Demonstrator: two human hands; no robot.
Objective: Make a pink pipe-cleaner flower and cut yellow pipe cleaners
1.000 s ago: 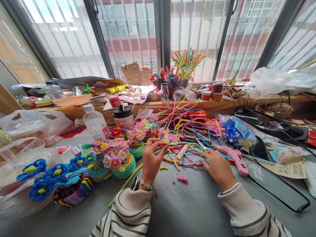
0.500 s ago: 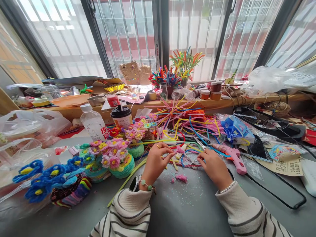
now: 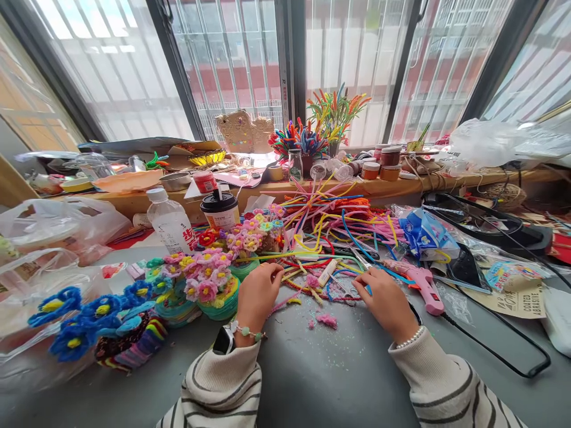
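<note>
My left hand (image 3: 261,297) hovers over the left-middle of the table, thumb and fingertips pinched together; anything between them is too small to make out. Under its fingers lies a pink fuzzy stem (image 3: 284,302) beside a small yellow piece (image 3: 294,301). A pink fuzzy tuft (image 3: 312,280) is to the right of those fingers, apart from them. My right hand (image 3: 386,300) rests with curled fingers close to a pair of scissors (image 3: 362,259); a bit of blue shows at its fingers, and what they hold is unclear. Pink scraps (image 3: 327,321) lie between my hands among glitter.
Pipe-cleaner flowers in pots (image 3: 207,279) and blue flowers (image 3: 96,315) stand on the left. A water bottle (image 3: 169,223) and lidded cup (image 3: 220,211) are behind. Loose pipe cleaners (image 3: 330,217) pile up centrally. A pink glue gun (image 3: 423,285) with a black cord lies right.
My left hand has moved left and slightly toward me, away from the middle. The pink piece at its fingertips is no longer there; a pink tuft shows on the table. My right hand has barely shifted.
</note>
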